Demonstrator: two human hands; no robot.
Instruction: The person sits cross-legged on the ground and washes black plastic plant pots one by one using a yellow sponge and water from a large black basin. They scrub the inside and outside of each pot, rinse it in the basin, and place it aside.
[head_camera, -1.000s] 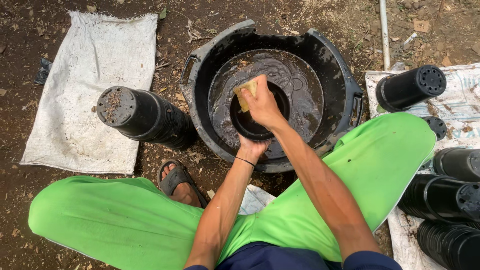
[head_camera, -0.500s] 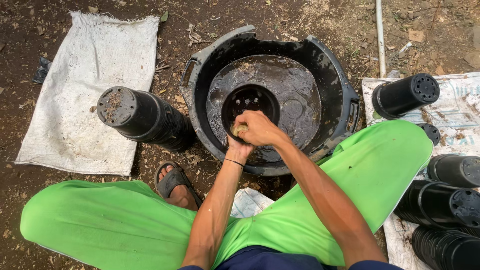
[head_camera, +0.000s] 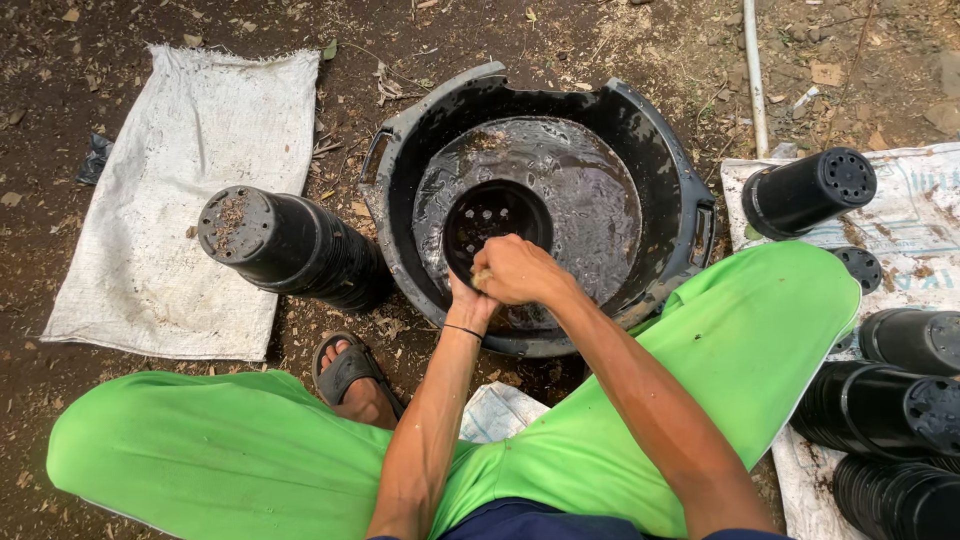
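Note:
A black plastic plant pot (head_camera: 495, 220) lies in dirty water inside a broken black tub (head_camera: 660, 160), its holed bottom facing up. My left hand (head_camera: 468, 300) holds the pot's near rim from below and is mostly hidden behind my right hand. My right hand (head_camera: 515, 270) is closed on a small yellowish sponge (head_camera: 482, 277) pressed against the pot's near side. Only a corner of the sponge shows.
A stack of black pots (head_camera: 285, 245) lies on its side left of the tub, beside a white sack (head_camera: 180, 190). More black pots (head_camera: 810, 190) lie on a sack at the right. My green-trousered legs and a sandalled foot (head_camera: 350, 370) are in front.
My right hand with the sponge has come off the pot's bottom and moved down to its near side. The pot's holed bottom is now uncovered.

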